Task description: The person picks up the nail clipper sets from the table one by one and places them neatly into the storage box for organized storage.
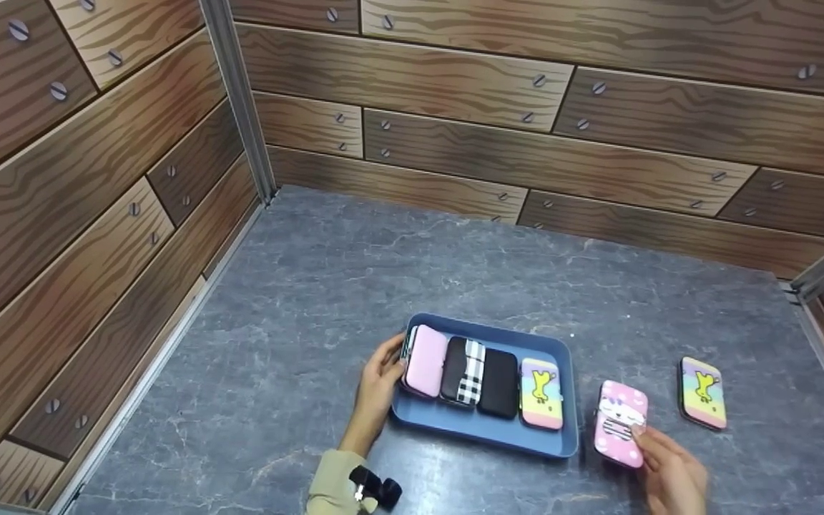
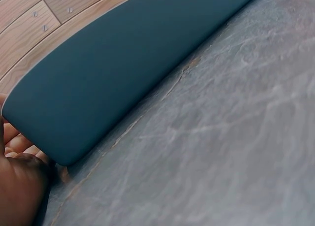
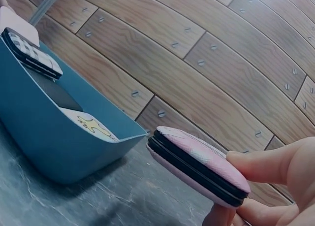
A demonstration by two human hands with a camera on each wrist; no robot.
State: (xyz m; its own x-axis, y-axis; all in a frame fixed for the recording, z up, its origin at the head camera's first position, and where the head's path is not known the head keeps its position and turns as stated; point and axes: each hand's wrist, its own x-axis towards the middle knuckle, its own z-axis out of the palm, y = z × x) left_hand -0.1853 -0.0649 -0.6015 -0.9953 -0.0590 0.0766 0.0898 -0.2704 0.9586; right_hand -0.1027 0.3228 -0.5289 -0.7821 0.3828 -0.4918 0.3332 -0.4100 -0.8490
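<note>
My right hand [image 1: 673, 468] pinches a pink hard-shell case [image 1: 619, 443] between thumb and fingers, just right of a blue tray [image 1: 483, 433]. The case has white dots, a cat face and a striped bow; its black-edged side shows in the right wrist view. At the tray's left wall, my left hand [image 1: 378, 386] grips the edge; its fingers are partly hidden in the left wrist view. Inside the tray stand a pink case [image 1: 426, 361], a black case with a checkered bow [image 1: 455, 368], a plain black case [image 1: 499, 384] and a rainbow-striped case with a yellow animal [image 1: 541, 400].
Another rainbow-striped case [image 1: 703, 393] lies on the grey marbled table [image 1: 297, 286], right of the held case. Wood-patterned panels [image 1: 455, 143] stand at the back and sides. A black device [image 1: 376, 486] is strapped to the left wrist.
</note>
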